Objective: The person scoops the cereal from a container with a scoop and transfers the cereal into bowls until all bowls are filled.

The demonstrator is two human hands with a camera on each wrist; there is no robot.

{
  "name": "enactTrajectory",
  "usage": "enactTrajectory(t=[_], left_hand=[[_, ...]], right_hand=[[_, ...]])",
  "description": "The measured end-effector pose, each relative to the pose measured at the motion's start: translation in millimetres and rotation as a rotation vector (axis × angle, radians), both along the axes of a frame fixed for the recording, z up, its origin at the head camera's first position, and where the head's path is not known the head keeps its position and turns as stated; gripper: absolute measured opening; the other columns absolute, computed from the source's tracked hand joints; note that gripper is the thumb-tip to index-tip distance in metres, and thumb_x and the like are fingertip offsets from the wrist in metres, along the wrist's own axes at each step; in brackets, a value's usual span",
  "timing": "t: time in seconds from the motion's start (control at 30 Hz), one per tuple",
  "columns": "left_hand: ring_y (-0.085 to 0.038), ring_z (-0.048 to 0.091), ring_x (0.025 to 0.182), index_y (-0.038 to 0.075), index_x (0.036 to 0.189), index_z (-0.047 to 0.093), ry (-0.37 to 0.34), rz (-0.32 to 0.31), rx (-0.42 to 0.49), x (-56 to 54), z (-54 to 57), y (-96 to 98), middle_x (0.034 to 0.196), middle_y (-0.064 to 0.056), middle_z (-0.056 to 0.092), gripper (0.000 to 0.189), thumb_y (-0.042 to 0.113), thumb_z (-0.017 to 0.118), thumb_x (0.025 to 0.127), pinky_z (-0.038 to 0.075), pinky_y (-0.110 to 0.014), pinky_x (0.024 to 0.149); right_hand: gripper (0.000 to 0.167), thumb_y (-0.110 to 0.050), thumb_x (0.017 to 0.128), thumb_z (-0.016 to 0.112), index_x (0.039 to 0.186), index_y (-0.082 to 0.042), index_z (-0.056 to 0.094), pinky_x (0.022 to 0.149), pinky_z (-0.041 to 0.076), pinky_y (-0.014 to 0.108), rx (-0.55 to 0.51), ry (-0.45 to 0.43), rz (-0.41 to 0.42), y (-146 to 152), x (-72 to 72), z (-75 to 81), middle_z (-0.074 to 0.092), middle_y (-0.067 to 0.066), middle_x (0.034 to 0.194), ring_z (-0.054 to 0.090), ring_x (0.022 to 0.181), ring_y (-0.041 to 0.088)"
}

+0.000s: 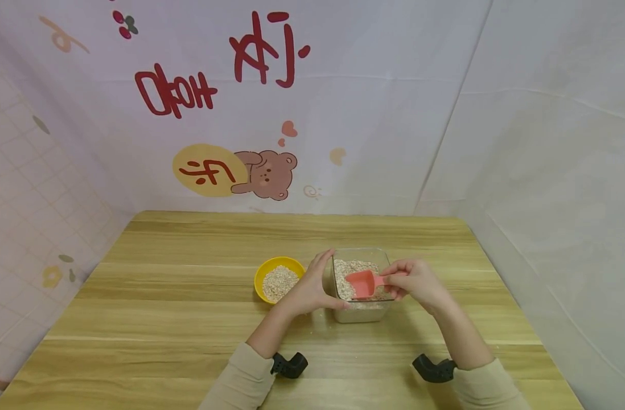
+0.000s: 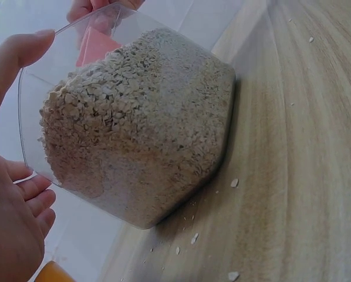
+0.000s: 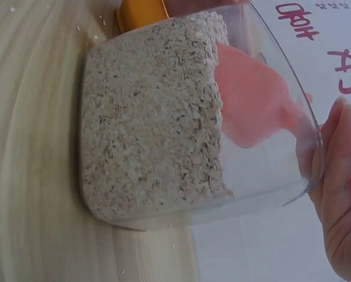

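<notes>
A clear square container [image 1: 361,315], well filled with rolled oats [image 2: 140,117], stands on the table. My left hand [image 1: 310,289] holds it by the rim at its left side, thumb on the near edge and fingers towards the far corner. With my right hand [image 1: 416,283] I pinch the handle of a pink scoop [image 1: 362,283]. The scoop's bowl is inside the container, its front edge in the oats, as the right wrist view [image 3: 249,94] also shows. Left of my left hand sits a yellow bowl [image 1: 259,272] with oats in it, partly hidden behind that hand.
Loose oat flakes [image 2: 194,238] lie on the wooden table [image 1: 164,319] around the container. A printed white cloth [image 1: 369,102] hangs behind the table and along both sides. Black wrist mounts [image 1: 291,365] stick out from both sleeves.
</notes>
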State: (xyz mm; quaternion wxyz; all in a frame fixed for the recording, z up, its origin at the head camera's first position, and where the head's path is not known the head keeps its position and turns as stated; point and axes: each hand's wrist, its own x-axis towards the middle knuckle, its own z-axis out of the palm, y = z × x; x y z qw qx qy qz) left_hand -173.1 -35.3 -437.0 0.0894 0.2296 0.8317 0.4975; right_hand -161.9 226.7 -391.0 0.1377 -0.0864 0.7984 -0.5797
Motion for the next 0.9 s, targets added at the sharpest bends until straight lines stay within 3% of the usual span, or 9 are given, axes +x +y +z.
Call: enactTrajectory(t=[0.9], left_hand=[[-0.024,0.018,0.141,0.020,0.153,0.018,-0.008,-0.008,0.041,-2.5,-2.8,0.5,0.156,-0.002,0.016,0.117,0.037,0.090,0.062,0.022,-0.052,0.109]], right_hand=[[0.015,0.002,0.087,0.060,0.099,0.011,0.064,0.053,0.054,0.030,0.021,-0.068,-0.050,-24.1,-9.4,-0.2,0.066,0.015,0.071,0.062,0.057,0.019]])
